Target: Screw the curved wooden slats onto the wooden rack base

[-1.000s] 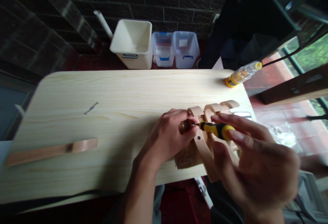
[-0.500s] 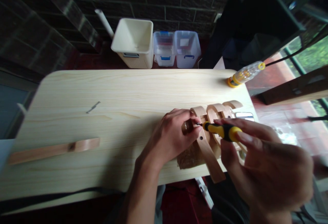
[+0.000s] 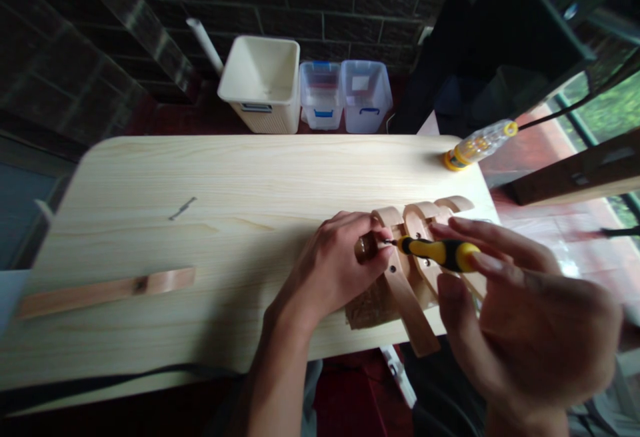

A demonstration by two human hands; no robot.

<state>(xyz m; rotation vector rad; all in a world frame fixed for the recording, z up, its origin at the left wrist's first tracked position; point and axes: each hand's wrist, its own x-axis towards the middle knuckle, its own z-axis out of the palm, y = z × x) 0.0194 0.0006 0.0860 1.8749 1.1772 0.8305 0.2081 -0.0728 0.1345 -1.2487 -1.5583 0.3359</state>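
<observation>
My left hand (image 3: 340, 254) is closed round the end of the wooden piece (image 3: 413, 310) at the middle right of the table, its thumb and fingers beside the screwdriver tip. A yellow-and-black screwdriver (image 3: 437, 252) lies nearly level, its tip at a screw between my left fingertips. My right hand (image 3: 540, 317) holds the screwdriver loosely at its handle end; the thumb is a little below the handle. Curved wooden strips (image 3: 423, 210) with dark screw holes stand side by side under and behind the tool. A brown wrapped block (image 3: 373, 307) is beneath them, partly hidden.
A separate wooden strip (image 3: 105, 294) and a small grey metal piece (image 3: 183, 208) lie at the left. A clear, yellow-capped bit case (image 3: 480, 145) stands at the table's far right corner. Beyond the far edge are a cream bin (image 3: 260, 84) and clear boxes (image 3: 367, 94).
My right hand has loosened and shifted slightly right and down; its thumb has come away from the handle. The screwdriver handle moved slightly right. My left hand stays in place.
</observation>
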